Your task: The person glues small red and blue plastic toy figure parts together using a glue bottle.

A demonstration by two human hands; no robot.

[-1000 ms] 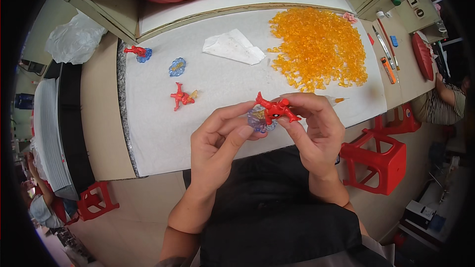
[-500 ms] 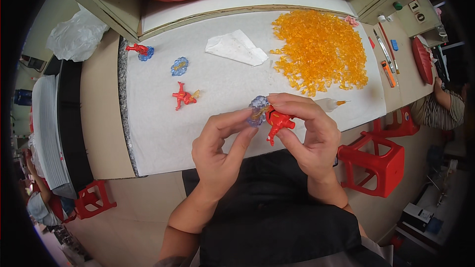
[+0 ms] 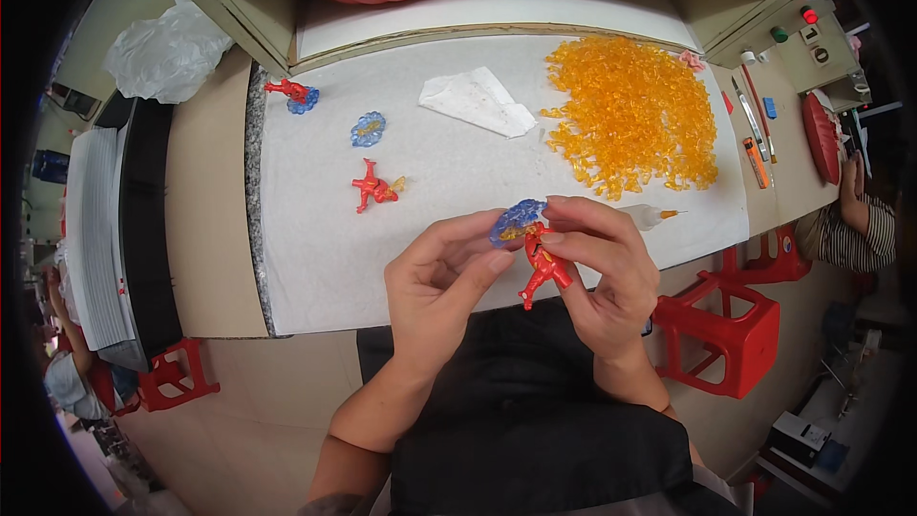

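Above the table's front edge, my left hand (image 3: 425, 277) pinches the left side of a translucent blue base (image 3: 517, 218) with a yellow patch on it. My right hand (image 3: 616, 282) grips a small red toy figure (image 3: 543, 272) by its upper part, and one of its fingertips reaches the base's edge. Figure and base meet, but my fingers hide whether they are joined. Farther left on the white sheet lies another red figure (image 3: 376, 186) with a yellow clear piece. Behind it is a loose blue base (image 3: 368, 129). A red figure on a blue base (image 3: 298, 96) is at the far left corner.
A wide pile of orange clear pieces (image 3: 630, 119) covers the sheet's right rear, with a needle-tipped bottle (image 3: 651, 217) in front. A folded white cloth (image 3: 476, 102) lies mid-table. Tools include an orange cutter (image 3: 755, 162). Red stools (image 3: 731, 339) stand at right; a co-worker's arm (image 3: 855, 205) shows beyond.
The red figure has swung lower and more upright in my right hand. The blue base has tilted, showing more of its face. The whole view has shifted slightly.
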